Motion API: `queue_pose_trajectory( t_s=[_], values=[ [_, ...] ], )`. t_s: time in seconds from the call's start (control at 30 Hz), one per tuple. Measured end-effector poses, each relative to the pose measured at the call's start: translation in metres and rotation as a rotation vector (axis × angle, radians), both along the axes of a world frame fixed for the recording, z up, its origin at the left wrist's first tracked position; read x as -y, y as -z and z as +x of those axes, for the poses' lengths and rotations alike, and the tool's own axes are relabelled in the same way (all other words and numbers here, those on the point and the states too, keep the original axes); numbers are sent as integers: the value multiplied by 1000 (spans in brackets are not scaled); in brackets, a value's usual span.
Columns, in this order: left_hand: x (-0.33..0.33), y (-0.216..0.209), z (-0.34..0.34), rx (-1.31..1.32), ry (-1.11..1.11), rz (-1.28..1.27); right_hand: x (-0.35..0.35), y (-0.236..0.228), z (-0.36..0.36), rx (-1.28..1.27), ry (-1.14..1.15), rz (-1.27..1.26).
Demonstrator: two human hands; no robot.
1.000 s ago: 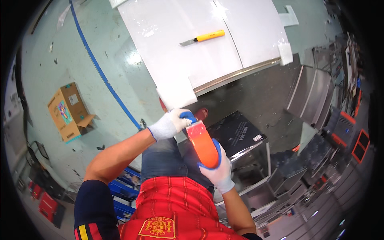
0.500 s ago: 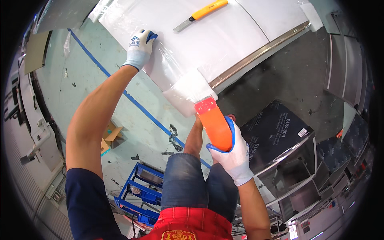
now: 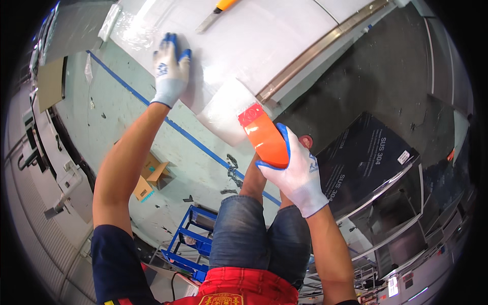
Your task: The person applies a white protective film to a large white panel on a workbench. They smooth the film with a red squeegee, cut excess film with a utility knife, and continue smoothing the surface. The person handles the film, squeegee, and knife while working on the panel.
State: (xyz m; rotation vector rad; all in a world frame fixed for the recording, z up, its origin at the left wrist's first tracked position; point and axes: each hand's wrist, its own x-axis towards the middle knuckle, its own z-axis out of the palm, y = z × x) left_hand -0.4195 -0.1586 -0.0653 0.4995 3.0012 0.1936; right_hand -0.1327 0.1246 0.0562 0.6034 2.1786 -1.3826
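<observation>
My left hand [image 3: 170, 68], in a white and blue work glove, lies with fingers stretched on the white panel [image 3: 274, 40], near its left edge. Clear plastic film covers the panel there. In my right hand [image 3: 297, 175], gloved alike, is an orange tape dispenser [image 3: 268, 140] with a red head. Its head points up and left, close beside the white foam corner pad [image 3: 226, 109] on the panel's near corner; I cannot tell whether they touch. A utility knife [image 3: 216, 15] with a yellow handle lies on the panel, blade toward my left hand.
A metal strip [image 3: 320, 51] runs along the panel's right edge. To the right stands a dark film-covered metal cabinet [image 3: 363, 162]. A blue cart [image 3: 190, 239] and an open cardboard box [image 3: 155, 173] are at the lower left. Blue tape [image 3: 188, 140] crosses the pale floor.
My left hand has gone from curled fingers to stretched ones. The tape dispenser has shifted slightly up and left, still in my right hand. The whole view has shifted a little.
</observation>
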Motion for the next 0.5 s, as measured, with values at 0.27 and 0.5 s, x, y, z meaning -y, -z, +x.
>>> queue_pose_trajectory(
  t_s=[0.27,0.5],
  values=[
    [-30,22,36,-78,-3,-241,-2,15,9,-17,5,-48],
    [-43,26,48,-114,-7,-207,-7,23,39,-67,-34,32]
  ],
)
